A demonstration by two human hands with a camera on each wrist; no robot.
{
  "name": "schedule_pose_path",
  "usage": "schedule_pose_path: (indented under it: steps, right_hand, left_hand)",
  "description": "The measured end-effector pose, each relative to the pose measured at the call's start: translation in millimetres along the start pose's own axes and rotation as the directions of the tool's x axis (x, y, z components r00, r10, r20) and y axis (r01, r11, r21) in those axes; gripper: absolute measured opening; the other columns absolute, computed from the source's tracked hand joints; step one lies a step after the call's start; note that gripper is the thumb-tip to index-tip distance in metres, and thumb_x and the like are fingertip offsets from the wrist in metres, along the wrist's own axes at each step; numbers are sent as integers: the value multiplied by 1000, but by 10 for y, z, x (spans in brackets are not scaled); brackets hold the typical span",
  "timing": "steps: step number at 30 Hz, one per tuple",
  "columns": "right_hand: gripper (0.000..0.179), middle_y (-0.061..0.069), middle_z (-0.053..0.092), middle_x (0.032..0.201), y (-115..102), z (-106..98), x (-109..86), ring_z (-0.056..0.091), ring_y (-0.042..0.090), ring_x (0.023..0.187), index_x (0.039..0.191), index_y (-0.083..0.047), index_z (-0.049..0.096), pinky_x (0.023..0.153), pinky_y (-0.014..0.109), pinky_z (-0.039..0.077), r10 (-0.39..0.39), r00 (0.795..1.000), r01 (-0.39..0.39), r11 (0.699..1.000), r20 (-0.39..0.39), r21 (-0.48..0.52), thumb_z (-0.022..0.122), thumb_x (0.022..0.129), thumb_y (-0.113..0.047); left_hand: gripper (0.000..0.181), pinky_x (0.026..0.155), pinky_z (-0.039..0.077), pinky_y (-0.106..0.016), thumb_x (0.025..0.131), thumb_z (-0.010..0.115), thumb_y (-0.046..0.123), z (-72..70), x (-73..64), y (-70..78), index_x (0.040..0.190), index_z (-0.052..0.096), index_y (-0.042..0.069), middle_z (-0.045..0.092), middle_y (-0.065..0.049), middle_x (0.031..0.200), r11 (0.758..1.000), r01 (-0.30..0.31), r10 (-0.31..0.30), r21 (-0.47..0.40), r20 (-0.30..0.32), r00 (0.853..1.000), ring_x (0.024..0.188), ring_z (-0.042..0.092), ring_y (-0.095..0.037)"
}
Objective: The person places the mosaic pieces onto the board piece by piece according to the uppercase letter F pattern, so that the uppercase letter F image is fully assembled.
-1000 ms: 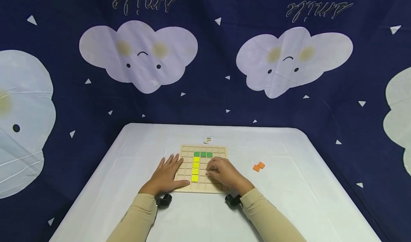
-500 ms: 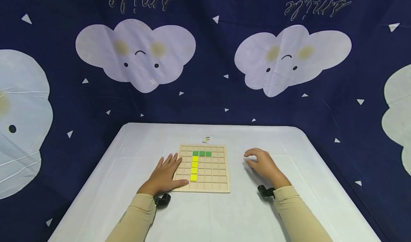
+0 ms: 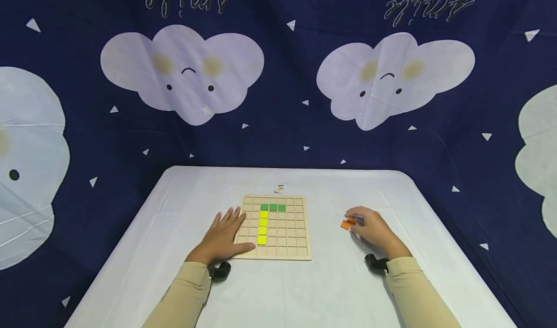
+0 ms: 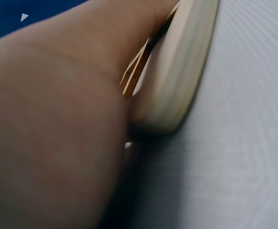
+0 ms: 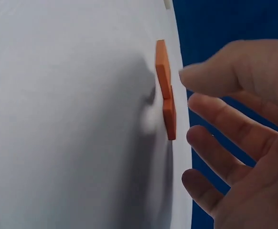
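Observation:
My left hand [image 3: 221, 238] rests with spread fingers on the left edge of a square wooden grid board [image 3: 289, 241]. A column of several yellow square tiles [image 3: 262, 230] lies in the grid, and a row of 3 green tiles [image 3: 273, 207] runs along the top from that column. To the right of the board, my right hand [image 3: 375, 227] hovers over two orange tiles [image 3: 345, 225], partly hiding them. In the right wrist view its thumb and fingers stand apart beside the orange tiles [image 5: 163, 67], with a gap between fingertips and tiles.
A small printed card [image 3: 280, 188] with a coloured pattern lies just behind the board. The white-covered table [image 3: 278, 294] reaches back to a dark blue cloth [image 3: 287, 144] with clouds. Dark wrist cameras [image 3: 376, 264] sit on both wrists.
My right hand has left the board and moved right to the orange tiles, holding nothing. My left hand stays on the board, and the tiles have kept their places.

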State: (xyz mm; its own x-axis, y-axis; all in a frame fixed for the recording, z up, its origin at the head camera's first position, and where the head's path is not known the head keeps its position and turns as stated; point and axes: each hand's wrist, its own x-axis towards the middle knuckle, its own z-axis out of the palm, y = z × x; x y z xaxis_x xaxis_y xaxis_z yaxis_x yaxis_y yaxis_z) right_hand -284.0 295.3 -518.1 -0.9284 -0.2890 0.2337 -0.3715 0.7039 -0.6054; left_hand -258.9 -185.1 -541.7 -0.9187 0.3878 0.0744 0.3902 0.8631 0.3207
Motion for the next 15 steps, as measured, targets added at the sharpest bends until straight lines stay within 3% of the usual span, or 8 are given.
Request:
schedule_pose_path:
  steps: [15]
  right_hand:
    - [29,10,71,119,-3,79,77,65,35,115,113,-6,78,102,55,50,-9,997,13,998,72,-58,86,86,-1]
  left_hand:
    - [112,125,2,-58,85,59,84,-12,2,18,165,37,8,21,-16,172,1000,10,-10,5,19,1000,159,11,-35]
